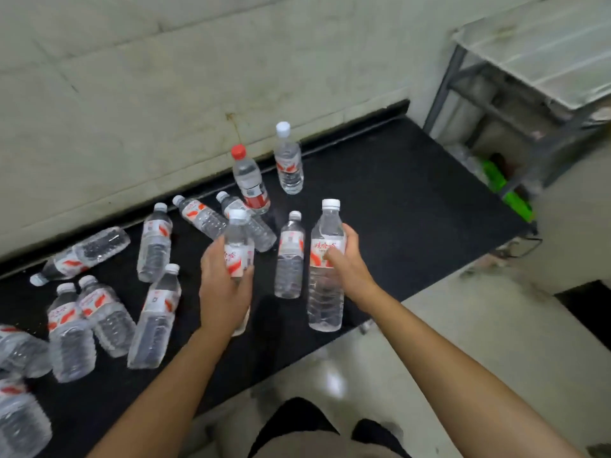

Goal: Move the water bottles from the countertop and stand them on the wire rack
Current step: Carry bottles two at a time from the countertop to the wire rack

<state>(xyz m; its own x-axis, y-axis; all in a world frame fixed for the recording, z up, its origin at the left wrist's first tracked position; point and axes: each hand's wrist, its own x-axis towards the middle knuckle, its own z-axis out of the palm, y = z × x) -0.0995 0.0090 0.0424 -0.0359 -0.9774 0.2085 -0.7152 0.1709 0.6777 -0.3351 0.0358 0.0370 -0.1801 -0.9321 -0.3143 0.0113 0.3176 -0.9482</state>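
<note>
While we hold one bottle [237, 251] in our left hand [222, 292] and another [325, 269] in our right hand [348, 264], swinging toward the rack [515, 104] at upper right could topple the standing bottles.
</note>
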